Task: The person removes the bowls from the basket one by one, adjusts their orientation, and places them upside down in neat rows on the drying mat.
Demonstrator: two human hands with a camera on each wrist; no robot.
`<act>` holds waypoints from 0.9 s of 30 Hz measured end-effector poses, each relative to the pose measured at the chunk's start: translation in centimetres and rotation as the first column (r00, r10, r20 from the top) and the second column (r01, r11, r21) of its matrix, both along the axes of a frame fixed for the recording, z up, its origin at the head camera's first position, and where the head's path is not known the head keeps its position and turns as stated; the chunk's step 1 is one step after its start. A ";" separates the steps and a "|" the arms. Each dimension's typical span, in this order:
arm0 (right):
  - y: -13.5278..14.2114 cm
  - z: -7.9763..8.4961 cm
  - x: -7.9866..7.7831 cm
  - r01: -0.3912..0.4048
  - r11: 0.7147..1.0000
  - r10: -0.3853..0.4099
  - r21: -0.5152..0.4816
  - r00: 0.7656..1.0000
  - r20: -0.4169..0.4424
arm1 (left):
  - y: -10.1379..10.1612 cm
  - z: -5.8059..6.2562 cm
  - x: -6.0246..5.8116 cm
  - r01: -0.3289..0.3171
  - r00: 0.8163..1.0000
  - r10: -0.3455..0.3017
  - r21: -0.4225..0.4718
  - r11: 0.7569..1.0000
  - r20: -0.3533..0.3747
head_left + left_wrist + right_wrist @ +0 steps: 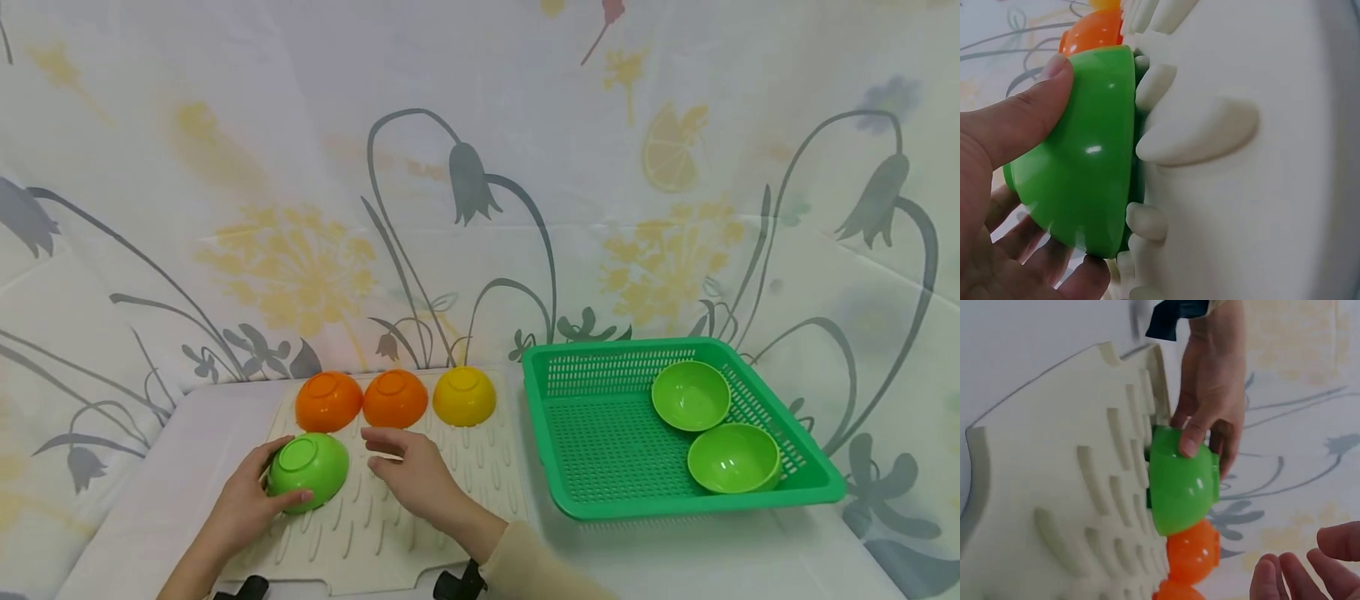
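Note:
My left hand [243, 504] grips an upside-down green bowl [315, 473] at its left side, thumb on the near side and fingers around the far side. In the left wrist view the rim of this green bowl [1091, 150] is down among the pegs of a cream drainer board [1204, 219]. Just to the right, my right hand [420, 479] hovers over the board with loosely bent fingers and nothing in them. In the right wrist view, fingertips of the right hand [1300, 572] show apart from the bowls.
Behind the green bowl, two orange bowls [328, 402] and a yellow bowl [464, 396] stand upside down in a row. On the right, a green plastic basket [551, 475] holds two light green bowls [690, 396], mouths up. A patterned curtain [480, 250] hangs behind the table.

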State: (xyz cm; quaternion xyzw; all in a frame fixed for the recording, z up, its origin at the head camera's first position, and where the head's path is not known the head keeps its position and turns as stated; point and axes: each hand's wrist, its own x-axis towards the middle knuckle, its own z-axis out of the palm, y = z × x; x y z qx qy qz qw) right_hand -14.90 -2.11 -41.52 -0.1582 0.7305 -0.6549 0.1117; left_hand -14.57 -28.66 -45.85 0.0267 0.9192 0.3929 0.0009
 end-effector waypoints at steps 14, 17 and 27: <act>9.3 4.6 0.7 0.104 0.994 -0.099 0.031 0.986 -0.133 | 0.0 -0.1 -0.1 -0.006 1.000 0.006 0.030 1.000 0.006; 12.3 5.0 0.9 0.137 0.990 -0.130 0.037 0.981 -0.142 | 0.0 -0.1 0.0 -0.013 1.000 0.012 0.038 0.999 0.027; 24.1 6.4 1.2 0.314 0.935 -0.258 0.163 0.921 -0.293 | 0.1 0.0 0.2 -0.020 0.999 0.018 0.044 0.999 0.040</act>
